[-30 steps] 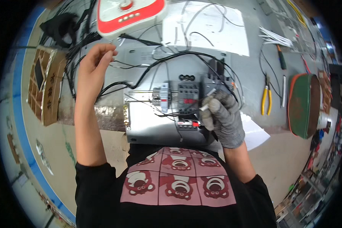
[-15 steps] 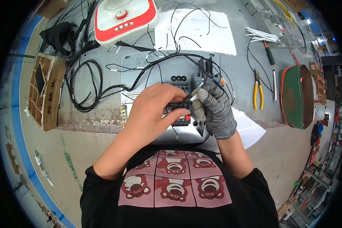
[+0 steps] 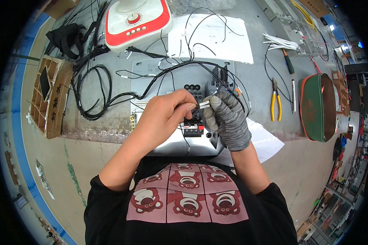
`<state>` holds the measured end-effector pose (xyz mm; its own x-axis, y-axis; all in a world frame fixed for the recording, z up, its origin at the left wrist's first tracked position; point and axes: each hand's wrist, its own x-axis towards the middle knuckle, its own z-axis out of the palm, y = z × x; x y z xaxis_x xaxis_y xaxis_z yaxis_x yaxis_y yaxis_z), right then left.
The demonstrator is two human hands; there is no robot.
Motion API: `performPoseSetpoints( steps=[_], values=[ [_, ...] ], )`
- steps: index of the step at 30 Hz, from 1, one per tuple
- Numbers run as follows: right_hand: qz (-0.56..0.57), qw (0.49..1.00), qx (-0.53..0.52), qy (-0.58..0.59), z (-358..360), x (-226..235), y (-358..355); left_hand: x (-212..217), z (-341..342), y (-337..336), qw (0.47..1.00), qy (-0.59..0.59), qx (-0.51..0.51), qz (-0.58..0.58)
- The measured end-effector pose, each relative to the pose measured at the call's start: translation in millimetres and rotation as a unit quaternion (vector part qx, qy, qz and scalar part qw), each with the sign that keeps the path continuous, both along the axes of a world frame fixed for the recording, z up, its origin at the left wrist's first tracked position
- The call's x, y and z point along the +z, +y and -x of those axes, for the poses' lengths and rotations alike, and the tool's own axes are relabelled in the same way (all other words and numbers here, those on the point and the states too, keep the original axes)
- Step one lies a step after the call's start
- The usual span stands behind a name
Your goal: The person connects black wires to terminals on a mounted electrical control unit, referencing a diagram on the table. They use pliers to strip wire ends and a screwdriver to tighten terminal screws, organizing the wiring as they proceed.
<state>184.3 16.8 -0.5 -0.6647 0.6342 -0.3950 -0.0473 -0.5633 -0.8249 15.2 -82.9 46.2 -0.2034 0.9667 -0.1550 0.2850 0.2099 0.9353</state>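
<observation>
Having swung in from about 10 o'clock over the last 1.0 s, the bare left hand had met the gloved right hand, which stayed close to its earlier place. Left thumb and forefinger were pinched on a thin dark wire, just beside the small white sleeve that the right fingertips gripped. Both hands worked over the metal plate, and at 6 o'clock from the sleeve sat a dark relay block with a red part. Above them, a black cable bundle arched from 9 toward 12 o'clock, joined to a loose coil at 9. Farther out, a white-and-red appliance base stood at 11 o'clock, and a printed sheet lay at 12. At 2 o'clock rested a screwdriver and white strands; at 3, yellow-handled pliers, then a green container. Beyond the coil, at 9, stood a cardboard organizer.
</observation>
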Motion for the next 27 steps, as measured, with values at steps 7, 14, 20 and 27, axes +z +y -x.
performPoseSetpoints(
  steps=[7, 14, 20, 27],
  values=[
    [-0.016, 1.0, 0.01, -0.015, 0, 1, -1, 1, 4, 1, 0.999, 0.027, -0.017, 0.008],
    [-0.04, 0.999, 0.014, -0.002, -1, 7, -3, 1, -3, 3, 0.998, 0.058, 0.009, -0.031],
    [-0.082, 0.989, 0.085, -0.085, -54, 40, 2, -6, -1, 0, 0.999, 0.021, 0.021, -0.012],
    [-0.211, 0.93, -0.137, -0.27, -114, -4, 49, -4, -5, 3, 1.0, 0.01, 0.028, 0.002]
  ],
)
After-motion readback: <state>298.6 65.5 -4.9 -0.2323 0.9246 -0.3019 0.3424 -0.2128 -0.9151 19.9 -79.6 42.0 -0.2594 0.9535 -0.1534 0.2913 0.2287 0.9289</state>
